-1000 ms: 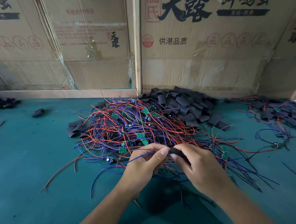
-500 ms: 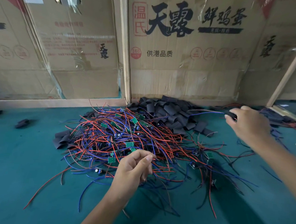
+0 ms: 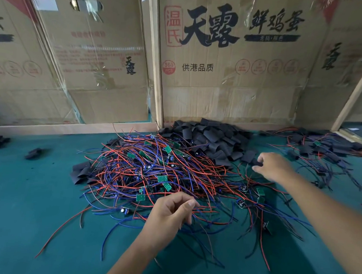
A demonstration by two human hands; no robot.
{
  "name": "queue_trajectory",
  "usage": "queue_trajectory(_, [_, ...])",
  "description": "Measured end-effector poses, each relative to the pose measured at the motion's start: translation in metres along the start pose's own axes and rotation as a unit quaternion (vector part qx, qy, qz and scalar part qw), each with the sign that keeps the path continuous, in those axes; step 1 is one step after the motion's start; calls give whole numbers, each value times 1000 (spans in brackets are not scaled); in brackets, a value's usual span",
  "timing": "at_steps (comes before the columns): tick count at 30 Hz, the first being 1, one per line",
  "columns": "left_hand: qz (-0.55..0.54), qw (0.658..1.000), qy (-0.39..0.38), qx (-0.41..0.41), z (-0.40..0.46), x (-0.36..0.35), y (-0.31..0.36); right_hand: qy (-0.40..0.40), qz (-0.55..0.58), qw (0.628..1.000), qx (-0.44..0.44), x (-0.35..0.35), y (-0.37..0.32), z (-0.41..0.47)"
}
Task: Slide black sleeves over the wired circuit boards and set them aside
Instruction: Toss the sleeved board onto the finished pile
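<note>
Head view first — where are your hands right now?

— Your left hand [image 3: 171, 214] hangs over the near edge of the tangle of red and blue wires [image 3: 152, 177], fingers loosely curled, thumb tip against the forefinger. You may have a strand or two between them, but I cannot tell; the wires run under and past your fingertips.

— And your right?

— Your right hand [image 3: 273, 167] is out beside the heap of black sleeves [image 3: 214, 139], at its right-hand edge. Your thumb and forefinger pinch a single black sleeve [image 3: 257, 162], which sticks out to the left of your fingertips, just above the green table [image 3: 23, 212].

— Where are the boards?

— Small green circuit boards [image 3: 162, 179] lie scattered through the wire tangle, between your two hands and beyond your left one; none touches your fingers. A second spread of sleeved pieces with wires [image 3: 323, 149] lies past your right hand, at the far right. Loose sleeves [image 3: 34, 153] sit well apart on the left, and cardboard boxes [image 3: 233, 66] stand along the back.
</note>
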State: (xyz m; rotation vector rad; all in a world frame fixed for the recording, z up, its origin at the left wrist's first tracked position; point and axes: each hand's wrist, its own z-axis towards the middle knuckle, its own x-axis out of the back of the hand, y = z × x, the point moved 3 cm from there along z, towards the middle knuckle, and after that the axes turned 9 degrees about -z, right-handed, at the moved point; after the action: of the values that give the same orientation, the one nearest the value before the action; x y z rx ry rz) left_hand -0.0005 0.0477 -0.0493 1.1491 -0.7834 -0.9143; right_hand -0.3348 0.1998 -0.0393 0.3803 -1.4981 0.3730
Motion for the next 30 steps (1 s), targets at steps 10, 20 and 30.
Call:
queue_trajectory(10, [-11, 1000, 5, -10, -1, 1, 4, 105, 1, 991, -85, -10, 2, 6])
queue_trajectory(20, [111, 992, 30, -52, -2, -4, 8, 107, 421, 888, 151, 34, -103, -166])
queue_trajectory(30, [232, 970, -8, -66, -10, -8, 15, -311, 730, 587, 161, -5, -135, -187])
